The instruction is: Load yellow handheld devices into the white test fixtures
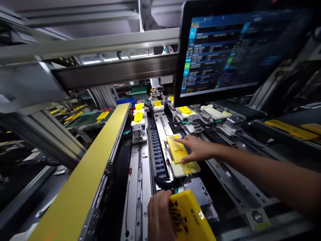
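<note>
My left hand (160, 216) is wrapped round a glossy yellow slab, phone-like in shape (192, 217), with black markings, low in the head view. Further forward, my right hand (198, 149) has its thumb and a finger on a flat yellow phone-shaped piece (175, 150). This piece lies tilted over a pale fixture pad (179, 170), where yellow strips show beneath its near end. Whether it rests fully on the pad I cannot tell. The fixture stands on a metal rail. A grey metal block (198, 190) sits between the pad and the slab in my left hand.
A large monitor (225, 57) hangs at upper right. Along the left runs a long yellow-topped beam (100, 147). More fixtures with yellow pieces (138, 117) stand on parallel rails ahead. A cable chain (156, 150) lies between rails. Yellow pieces (291, 130) lie at far right.
</note>
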`<act>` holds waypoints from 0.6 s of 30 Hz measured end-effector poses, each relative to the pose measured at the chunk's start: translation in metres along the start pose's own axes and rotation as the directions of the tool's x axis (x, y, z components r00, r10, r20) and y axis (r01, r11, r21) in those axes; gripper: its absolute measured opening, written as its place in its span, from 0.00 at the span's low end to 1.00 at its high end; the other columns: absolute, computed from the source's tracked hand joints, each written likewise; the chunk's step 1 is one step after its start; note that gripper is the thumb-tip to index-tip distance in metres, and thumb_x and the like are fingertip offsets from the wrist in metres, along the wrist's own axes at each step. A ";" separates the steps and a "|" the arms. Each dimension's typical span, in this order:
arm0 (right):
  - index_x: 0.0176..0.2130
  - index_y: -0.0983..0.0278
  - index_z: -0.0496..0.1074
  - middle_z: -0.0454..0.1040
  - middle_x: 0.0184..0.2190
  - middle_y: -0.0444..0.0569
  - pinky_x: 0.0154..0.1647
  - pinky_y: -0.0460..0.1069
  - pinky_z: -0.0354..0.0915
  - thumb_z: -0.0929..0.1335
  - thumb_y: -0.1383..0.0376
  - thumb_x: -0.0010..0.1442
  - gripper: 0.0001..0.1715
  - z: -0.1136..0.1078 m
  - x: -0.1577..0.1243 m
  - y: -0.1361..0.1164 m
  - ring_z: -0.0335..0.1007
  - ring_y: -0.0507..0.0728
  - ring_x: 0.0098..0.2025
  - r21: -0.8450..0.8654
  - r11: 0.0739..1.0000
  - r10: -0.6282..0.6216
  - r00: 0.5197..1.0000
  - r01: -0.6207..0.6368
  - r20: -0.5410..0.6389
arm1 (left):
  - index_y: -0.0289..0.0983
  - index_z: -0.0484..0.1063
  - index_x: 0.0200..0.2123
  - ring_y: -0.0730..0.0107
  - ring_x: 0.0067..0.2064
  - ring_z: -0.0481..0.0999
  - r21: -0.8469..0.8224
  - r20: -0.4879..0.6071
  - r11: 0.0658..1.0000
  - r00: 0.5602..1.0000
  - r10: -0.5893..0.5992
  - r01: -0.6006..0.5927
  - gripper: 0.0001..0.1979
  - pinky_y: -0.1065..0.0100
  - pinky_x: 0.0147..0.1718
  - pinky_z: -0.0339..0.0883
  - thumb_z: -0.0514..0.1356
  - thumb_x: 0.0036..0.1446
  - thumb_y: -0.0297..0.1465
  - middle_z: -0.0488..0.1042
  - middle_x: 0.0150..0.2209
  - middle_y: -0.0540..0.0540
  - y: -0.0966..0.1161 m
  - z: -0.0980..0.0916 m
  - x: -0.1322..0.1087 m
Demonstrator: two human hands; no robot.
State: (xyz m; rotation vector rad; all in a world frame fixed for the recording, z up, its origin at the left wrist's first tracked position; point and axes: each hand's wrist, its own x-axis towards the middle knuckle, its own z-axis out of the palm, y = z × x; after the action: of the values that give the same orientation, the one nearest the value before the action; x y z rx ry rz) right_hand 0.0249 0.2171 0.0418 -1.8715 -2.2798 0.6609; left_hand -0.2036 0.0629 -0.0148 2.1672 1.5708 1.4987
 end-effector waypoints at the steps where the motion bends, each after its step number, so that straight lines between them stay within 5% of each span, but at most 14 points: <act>1: 0.70 0.52 0.53 0.61 0.59 0.58 0.61 0.62 0.56 0.77 0.40 0.39 0.67 -0.002 -0.003 0.000 0.58 0.74 0.61 -0.007 0.999 -0.032 0.999 0.032 0.016 | 0.39 0.62 0.54 0.54 0.49 0.71 -0.016 0.054 1.000 0.999 0.005 -0.004 0.14 0.55 0.49 0.63 0.50 0.65 0.32 0.70 0.46 0.40 -0.001 0.005 0.000; 4: 0.69 0.54 0.54 0.61 0.57 0.58 0.60 0.65 0.57 0.80 0.42 0.33 0.72 -0.006 -0.007 -0.002 0.58 0.76 0.59 -0.046 0.996 -0.074 0.995 0.078 0.070 | 0.38 0.59 0.56 0.49 0.50 0.67 -0.048 0.237 0.997 0.970 -0.055 0.068 0.29 0.50 0.49 0.61 0.50 0.61 0.52 0.67 0.48 0.37 -0.003 0.015 0.002; 6: 0.69 0.54 0.54 0.62 0.56 0.58 0.59 0.66 0.56 0.80 0.43 0.34 0.71 -0.007 -0.005 -0.003 0.57 0.76 0.59 -0.075 0.992 -0.092 0.992 0.099 0.091 | 0.38 0.59 0.55 0.51 0.48 0.67 -0.035 0.291 0.994 0.952 -0.093 0.108 0.34 0.51 0.48 0.62 0.54 0.56 0.57 0.67 0.47 0.39 -0.002 0.018 0.006; 14: 0.71 0.49 0.47 0.59 0.60 0.57 0.59 0.68 0.55 0.80 0.43 0.35 0.74 -0.010 0.000 -0.005 0.56 0.79 0.60 -0.087 0.993 -0.061 0.988 0.074 0.145 | 0.43 0.62 0.51 0.53 0.44 0.69 0.068 0.295 0.979 0.933 -0.206 0.195 0.34 0.50 0.46 0.63 0.63 0.48 0.58 0.69 0.43 0.45 -0.005 0.023 0.032; 18: 0.71 0.48 0.46 0.59 0.61 0.58 0.60 0.69 0.54 0.80 0.44 0.35 0.74 -0.008 0.000 0.002 0.56 0.80 0.61 -0.055 0.996 -0.068 0.990 0.075 0.126 | 0.43 0.60 0.54 0.50 0.50 0.68 0.129 0.353 0.969 0.903 -0.244 0.212 0.33 0.49 0.50 0.63 0.68 0.49 0.46 0.69 0.48 0.44 -0.005 0.018 0.035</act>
State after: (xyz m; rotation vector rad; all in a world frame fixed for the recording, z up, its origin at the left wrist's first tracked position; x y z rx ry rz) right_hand 0.0291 0.2189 0.0480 -1.8119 -2.4571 0.7260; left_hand -0.1938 0.0998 -0.0049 2.0619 1.7042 0.9078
